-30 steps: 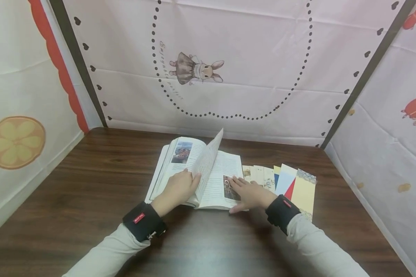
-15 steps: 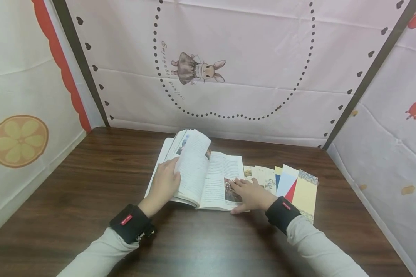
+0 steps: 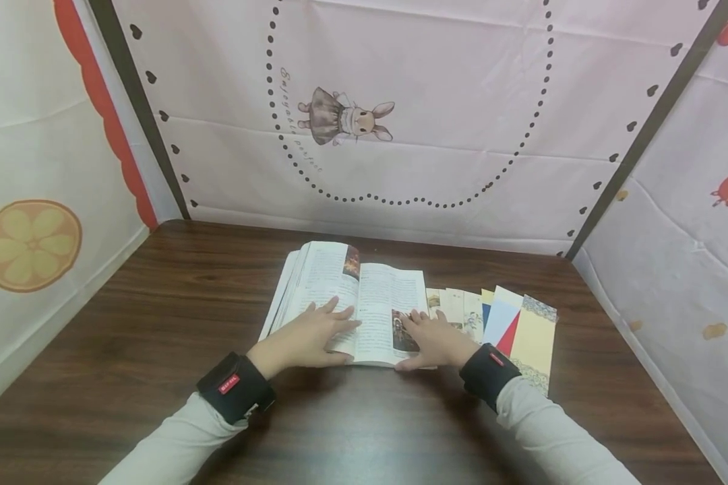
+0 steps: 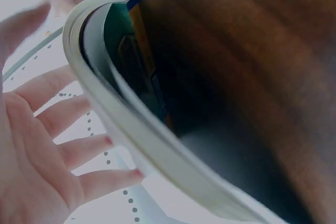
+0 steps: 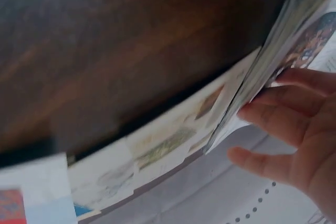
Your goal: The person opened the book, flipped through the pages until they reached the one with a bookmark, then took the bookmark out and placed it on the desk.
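Observation:
An open book [image 3: 346, 296] lies on the dark wooden table [image 3: 158, 323], with printed text and small pictures on both pages. My left hand [image 3: 315, 333] lies flat on the left page with its fingers spread, pressing the pages down near the spine. My right hand [image 3: 431, 337] rests with straight fingers on the right page, over a picture near the lower outer corner. The left wrist view shows the curved page block [image 4: 131, 129] beside my spread fingers [image 4: 58, 124]. The right wrist view shows fingers [image 5: 294, 103] on the page edge.
A fanned row of paper cards [image 3: 497, 323] lies right of the book, from small printed ones to a blue, white and red card and a cream patterned one; they also show as cards [image 5: 152, 145]. Fabric walls [image 3: 400, 121] enclose the table on three sides.
The left hand carried a raised leaf over to the left side, then came back and flattened on the left page. The right hand stayed on the right page.

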The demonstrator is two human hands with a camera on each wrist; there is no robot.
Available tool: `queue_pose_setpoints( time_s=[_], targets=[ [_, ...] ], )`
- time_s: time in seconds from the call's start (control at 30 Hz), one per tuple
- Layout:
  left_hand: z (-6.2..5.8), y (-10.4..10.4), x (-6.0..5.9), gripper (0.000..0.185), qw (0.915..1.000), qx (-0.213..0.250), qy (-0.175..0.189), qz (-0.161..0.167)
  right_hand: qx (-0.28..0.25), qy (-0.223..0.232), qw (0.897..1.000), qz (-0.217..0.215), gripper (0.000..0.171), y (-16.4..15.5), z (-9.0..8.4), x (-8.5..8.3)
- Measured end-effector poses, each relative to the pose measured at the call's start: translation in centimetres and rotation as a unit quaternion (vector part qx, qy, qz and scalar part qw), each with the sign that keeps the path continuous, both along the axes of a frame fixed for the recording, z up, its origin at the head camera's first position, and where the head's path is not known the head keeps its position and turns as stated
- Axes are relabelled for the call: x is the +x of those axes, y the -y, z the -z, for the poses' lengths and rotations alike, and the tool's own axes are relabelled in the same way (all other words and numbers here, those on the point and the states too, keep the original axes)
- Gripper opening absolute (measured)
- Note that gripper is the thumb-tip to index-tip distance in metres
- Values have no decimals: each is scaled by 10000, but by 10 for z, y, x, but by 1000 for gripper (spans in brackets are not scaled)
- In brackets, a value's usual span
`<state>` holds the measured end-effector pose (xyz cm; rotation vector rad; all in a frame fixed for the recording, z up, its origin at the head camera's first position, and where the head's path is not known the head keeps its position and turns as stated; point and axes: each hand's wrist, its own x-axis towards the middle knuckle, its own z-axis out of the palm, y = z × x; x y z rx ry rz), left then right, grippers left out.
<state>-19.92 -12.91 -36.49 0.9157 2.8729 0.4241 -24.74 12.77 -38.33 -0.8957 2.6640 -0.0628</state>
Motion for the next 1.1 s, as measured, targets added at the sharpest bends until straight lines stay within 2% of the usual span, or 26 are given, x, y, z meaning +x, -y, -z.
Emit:
queue_pose_setpoints(
  time_s=[0.1, 0.27, 0.33, 0.4, 0.47, 0.57, 0.63, 0.7, 0.83, 0.93, 1.0, 1.1],
  targets=[
    [0, -2, -4, 72, 10000, -11, 77, -58, 83, -158, 9997, -182, 88, -2, -2, -3],
    [5, -2, -8, 67, 9997, 14, 211, -80, 57, -382, 9969, -692, 73, -8, -3, 1],
    [5, -3, -9, 66, 9995, 30, 283, -101, -37, -545, 9930, -1046, 62, -9, -3, 4],
    [4, -3, -9, 66, 9995, 31, 298, -110, -121, -878, 9835, -1578, 49, -11, -2, 5],
    [3, -3, -10, 65, 9997, 0, 245, -93, -163, -1454, 9639, -2223, 33, -12, -3, 7],
    [3, -1, -10, 64, 9999, -16, 146, -50, -145, -2531, 9164, -3099, 26, -12, -7, 13],
    [3, 1, -9, 64, 9999, -19, 121, -39, -181, -3182, 8841, -3417, 30, -12, -11, 17],
    [2, 2, -8, 63, 9999, 32, 124, -44, -260, -3639, 8644, -3459, 42, -13, -16, 21],
    [2, 3, -6, 61, 9997, 186, 111, -121, -273, -4383, 8384, -3227, 54, -7, -26, 24],
    [5, 0, -6, 65, 9993, 225, 57, -305, -387, -5031, 8046, -3130, 50, 3, -28, 24],
    [7, -4, -5, 69, 9987, 210, -50, -451, -729, -5323, 7849, -3088, 46, 10, -27, 24],
    [9, -14, -5, 74, 9972, 206, -290, -662, -1349, -5528, 7645, -3028, 41, 20, -24, 23]
  ],
)
